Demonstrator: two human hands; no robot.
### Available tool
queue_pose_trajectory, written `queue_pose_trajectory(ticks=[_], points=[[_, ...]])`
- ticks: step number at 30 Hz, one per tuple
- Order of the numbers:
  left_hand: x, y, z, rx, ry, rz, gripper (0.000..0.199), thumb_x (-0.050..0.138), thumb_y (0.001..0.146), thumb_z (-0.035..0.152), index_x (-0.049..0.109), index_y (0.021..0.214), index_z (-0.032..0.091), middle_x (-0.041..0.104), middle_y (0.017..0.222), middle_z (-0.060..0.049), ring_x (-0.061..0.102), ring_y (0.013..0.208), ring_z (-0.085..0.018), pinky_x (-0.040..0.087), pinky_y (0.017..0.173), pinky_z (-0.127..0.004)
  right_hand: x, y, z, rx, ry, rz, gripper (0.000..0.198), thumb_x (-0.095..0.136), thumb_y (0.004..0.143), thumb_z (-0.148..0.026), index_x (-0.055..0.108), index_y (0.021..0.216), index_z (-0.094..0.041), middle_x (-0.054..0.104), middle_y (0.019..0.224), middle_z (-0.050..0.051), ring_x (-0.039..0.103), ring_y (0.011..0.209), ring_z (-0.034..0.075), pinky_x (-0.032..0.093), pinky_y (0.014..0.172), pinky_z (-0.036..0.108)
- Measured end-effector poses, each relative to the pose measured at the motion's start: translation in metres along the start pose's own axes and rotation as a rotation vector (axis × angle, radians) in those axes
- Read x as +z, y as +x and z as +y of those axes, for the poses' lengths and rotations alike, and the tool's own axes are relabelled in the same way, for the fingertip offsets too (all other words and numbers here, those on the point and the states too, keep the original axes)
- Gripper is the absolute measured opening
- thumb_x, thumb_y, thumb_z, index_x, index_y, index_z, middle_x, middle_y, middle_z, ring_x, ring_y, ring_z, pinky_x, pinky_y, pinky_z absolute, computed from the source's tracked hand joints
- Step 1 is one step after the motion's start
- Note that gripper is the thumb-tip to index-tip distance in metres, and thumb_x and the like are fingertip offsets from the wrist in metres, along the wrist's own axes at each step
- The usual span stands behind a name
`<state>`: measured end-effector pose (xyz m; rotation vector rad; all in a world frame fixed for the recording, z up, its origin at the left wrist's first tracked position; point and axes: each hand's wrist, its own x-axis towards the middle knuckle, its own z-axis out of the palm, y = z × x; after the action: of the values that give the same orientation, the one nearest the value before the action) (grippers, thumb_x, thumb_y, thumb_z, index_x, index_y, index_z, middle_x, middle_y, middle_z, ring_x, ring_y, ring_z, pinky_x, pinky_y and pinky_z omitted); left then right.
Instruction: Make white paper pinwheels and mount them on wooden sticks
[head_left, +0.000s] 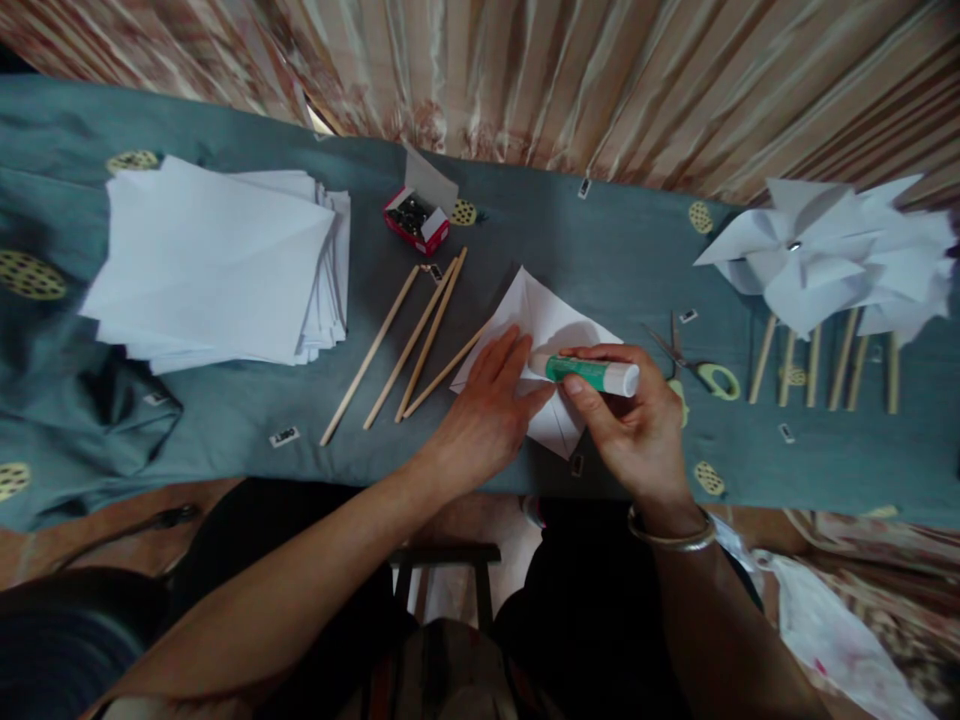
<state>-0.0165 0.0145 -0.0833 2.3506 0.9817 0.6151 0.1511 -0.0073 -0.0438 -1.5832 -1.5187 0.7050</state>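
White paper sheet [559, 305], creased, lies on the cloth-covered surface [600, 235], beneath both hands. Left hand [486, 412] open, laid flat on it, gripping nothing; likely steadying against slip. Right hand [639, 418] closed round glue stick [589, 373], tip toward sheet's middle, contact unclear; presumably gripped for control. Sticks [370, 355] left, scissors [679, 362] right, seemingly handy.

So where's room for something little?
Bare tablecloth lies beyond the creased paper, between the red box and paper pinwheels, and in front of the paper stack. Crowded: around left hand and right hand; wooden sticks leftward, scissors rightward.
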Motion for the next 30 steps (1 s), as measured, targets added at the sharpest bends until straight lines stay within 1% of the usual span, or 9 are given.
queue_pose_trajectory(ticks=[6,12,18,22,25,27,30], points=[[0.0020,-0.0008,-0.0011,-0.004,0.005,0.005,0.039,0.046,0.088,0.012,0.057,0.124,0.019,0.028,0.156,-0.012,0.013,0.147,-0.034,0.025,0.114,-0.060,-0.0008,0.0000,0.0007,-0.011,0.025,0.017,0.023,0.068,0.084,-0.031,0.060,0.104,-0.024,0.072,0.106,0.003,0.069,0.101,0.021,0.055,0.092,0.039],[0.0007,-0.0007,0.0001,0.007,0.015,0.024,0.032,0.044,0.090,0.013,0.060,0.117,0.015,0.029,0.154,-0.016,0.015,0.146,-0.035,0.025,0.114,-0.059,-0.0022,0.0002,0.0025,-0.005,0.002,0.043,0.023,0.069,0.083,-0.032,0.061,0.103,-0.023,0.072,0.104,0.004,0.069,0.100,0.022,0.055,0.092,0.042],[-0.0014,-0.0003,0.0014,-0.005,-0.005,0.003,0.032,0.044,0.090,0.013,0.060,0.117,0.018,0.031,0.154,-0.014,0.014,0.147,-0.034,0.025,0.113,-0.062,-0.0017,0.0004,0.0084,-0.008,-0.003,0.070,0.025,0.069,0.083,-0.033,0.060,0.105,-0.024,0.072,0.107,0.004,0.069,0.100,0.023,0.055,0.093,0.045],[-0.0011,0.0003,0.0013,-0.001,0.009,0.012,0.032,0.045,0.089,0.012,0.061,0.116,0.015,0.033,0.152,-0.016,0.016,0.146,-0.035,0.026,0.114,-0.060,-0.0009,0.0014,0.0080,-0.020,-0.014,0.069,0.025,0.068,0.083,-0.033,0.060,0.105,-0.023,0.072,0.107,0.005,0.069,0.101,0.023,0.054,0.093,0.045],[-0.0012,0.0007,0.0016,-0.003,0.012,0.011,0.032,0.045,0.088,0.012,0.061,0.115,0.016,0.035,0.152,-0.015,0.017,0.146,-0.035,0.027,0.113,-0.060,0.0000,0.0022,0.0067,-0.022,-0.003,0.072,0.025,0.068,0.083,-0.032,0.059,0.105,-0.023,0.071,0.107,0.005,0.069,0.101,0.022,0.054,0.094,0.044],[-0.0015,0.0009,0.0020,-0.008,0.011,0.008,0.032,0.045,0.088,0.011,0.061,0.115,0.017,0.034,0.152,-0.013,0.016,0.146,-0.034,0.027,0.113,-0.061,0.0006,0.0026,0.0062,-0.023,0.006,0.074,0.025,0.068,0.084,-0.032,0.059,0.105,-0.023,0.071,0.107,0.005,0.069,0.101,0.022,0.055,0.093,0.044],[-0.0021,0.0012,0.0027,-0.011,0.012,0.001,0.033,0.044,0.088,0.010,0.061,0.116,0.016,0.033,0.153,-0.015,0.015,0.147,-0.033,0.027,0.114,-0.060,0.0012,0.0029,0.0051,-0.029,-0.009,0.071,0.025,0.067,0.084,-0.032,0.059,0.106,-0.023,0.071,0.108,0.005,0.068,0.102,0.022,0.054,0.094,0.043]])
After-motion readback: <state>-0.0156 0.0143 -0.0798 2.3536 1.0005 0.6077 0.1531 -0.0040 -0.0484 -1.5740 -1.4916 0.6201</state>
